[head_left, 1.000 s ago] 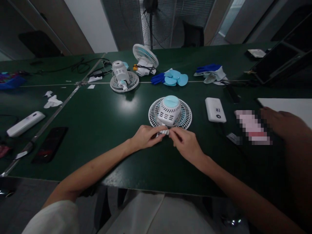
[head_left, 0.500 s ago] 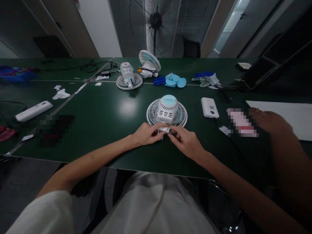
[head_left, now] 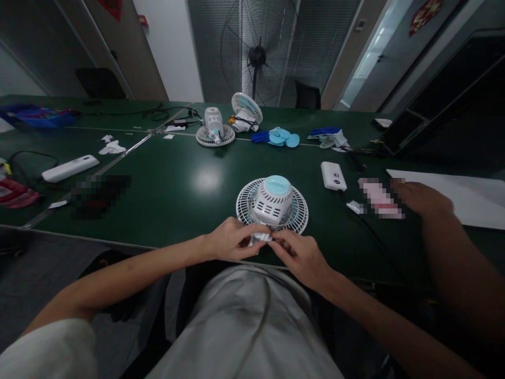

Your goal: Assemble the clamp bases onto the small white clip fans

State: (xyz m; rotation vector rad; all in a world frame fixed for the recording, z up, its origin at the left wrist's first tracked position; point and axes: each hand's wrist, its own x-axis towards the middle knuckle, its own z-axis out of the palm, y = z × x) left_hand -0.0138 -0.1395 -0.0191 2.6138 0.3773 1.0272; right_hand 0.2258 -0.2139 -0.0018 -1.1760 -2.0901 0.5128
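Observation:
A small white fan [head_left: 272, 202] lies face down on its round grille, its vented motor housing with a light-blue cap pointing up. At its near side, a white plastic piece [head_left: 260, 237] sticks out toward me; how it joins the fan is hidden by my fingers. My left hand [head_left: 231, 239] is closed on this piece, thumb below and fingers above. From the other side, my right hand [head_left: 302, 255] pinches at the piece's right end with thumb and forefinger. Whatever small thing may be between those right fingertips is too hidden to make out.
Two similar fans [head_left: 214, 126] stand farther back, beside light-blue fan blades [head_left: 282, 138] and work gloves [head_left: 329, 138]. On the right are a white power bank [head_left: 333, 176] with a cable, a blurred pink object [head_left: 381, 197] and another person's hand [head_left: 422, 197] by a white board [head_left: 473, 202].
The view has tilted, so the fan and both my hands appear lower and closer to the table's front edge. Both hands stay at the white piece, the right fingertips shifted slightly.

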